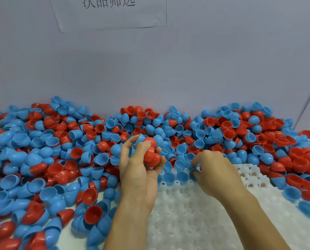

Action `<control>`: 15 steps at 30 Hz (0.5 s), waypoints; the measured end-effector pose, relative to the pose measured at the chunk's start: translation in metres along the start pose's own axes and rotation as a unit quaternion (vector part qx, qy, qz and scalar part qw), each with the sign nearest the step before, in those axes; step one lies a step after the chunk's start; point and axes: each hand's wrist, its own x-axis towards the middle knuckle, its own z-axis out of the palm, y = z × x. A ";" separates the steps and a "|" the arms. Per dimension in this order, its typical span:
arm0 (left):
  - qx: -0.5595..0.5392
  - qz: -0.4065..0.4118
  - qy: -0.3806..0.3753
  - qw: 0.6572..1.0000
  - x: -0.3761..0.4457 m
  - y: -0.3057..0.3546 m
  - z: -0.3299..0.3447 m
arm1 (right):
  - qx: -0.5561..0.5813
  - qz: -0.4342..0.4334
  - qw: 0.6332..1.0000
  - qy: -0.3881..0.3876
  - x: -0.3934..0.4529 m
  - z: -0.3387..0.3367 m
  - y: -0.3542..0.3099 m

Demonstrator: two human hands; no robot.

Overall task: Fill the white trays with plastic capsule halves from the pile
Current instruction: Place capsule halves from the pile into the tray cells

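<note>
White tray (195,222) lies under both forearms, most pockets bare, a few blue halves (175,176) seated in its far row between the hands. Left hand (141,163) curls around a clutch of red halves (151,156). Right hand (213,170) pinches a blue half (193,173) at the tray's far row. Pile (78,150) of red and blue halves spreads beyond and left of the hands, against a wall (204,60) with a paper sign (110,13).

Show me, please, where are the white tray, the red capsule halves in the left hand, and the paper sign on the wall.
white tray (195,222), head view, on its bare holed surface
red capsule halves (151,156), head view, on the red shell between the fingers
paper sign (110,13), head view, on the sheet's middle
</note>
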 end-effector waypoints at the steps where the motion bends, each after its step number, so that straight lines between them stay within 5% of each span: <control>1: -0.002 -0.002 -0.002 1.000 0.000 0.000 0.000 | -0.007 0.010 1.000 0.004 0.000 0.002 -0.001; 15: -0.018 -0.019 -0.019 0.999 -0.003 0.001 0.001 | 0.021 -0.017 1.000 -0.005 -0.003 -0.002 0.002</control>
